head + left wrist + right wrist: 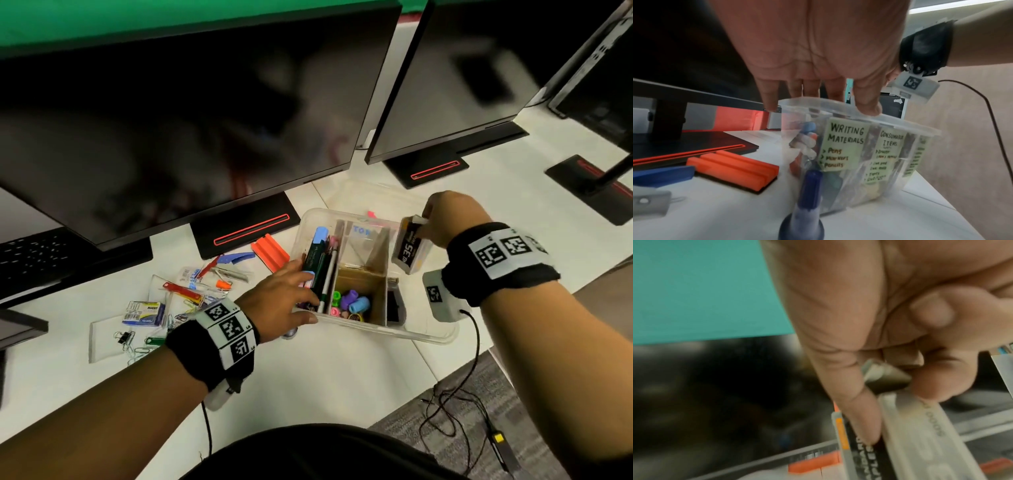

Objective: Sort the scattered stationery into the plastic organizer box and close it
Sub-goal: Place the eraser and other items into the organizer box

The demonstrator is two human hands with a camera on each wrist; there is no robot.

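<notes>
The clear plastic organizer box (428, 337) stands open on the white desk, with its labels showing in the left wrist view (900, 125). Pens and markers (318, 267) fill its left compartment, and small coloured caps (352, 301) lie in a middle one. My left hand (301, 298) rests on the box's left rim with straight fingers (818, 97). My right hand (424, 222) pinches a black-and-white staples box (411, 248) by its top flap, above the right compartment (863, 456). Loose items lie left of the box: an orange duster (270, 251), a blue staple remover (236, 257), and a blue-yellow staples pack (144, 313).
Two monitors on black stands (243, 229) rise right behind the box, and a keyboard (30, 257) sits far left. Paper clips and binder clips (137, 349) litter the left desk. A blue marker (809, 186) lies against the box's near corner. The desk edge and a hanging cable (472, 359) are at right.
</notes>
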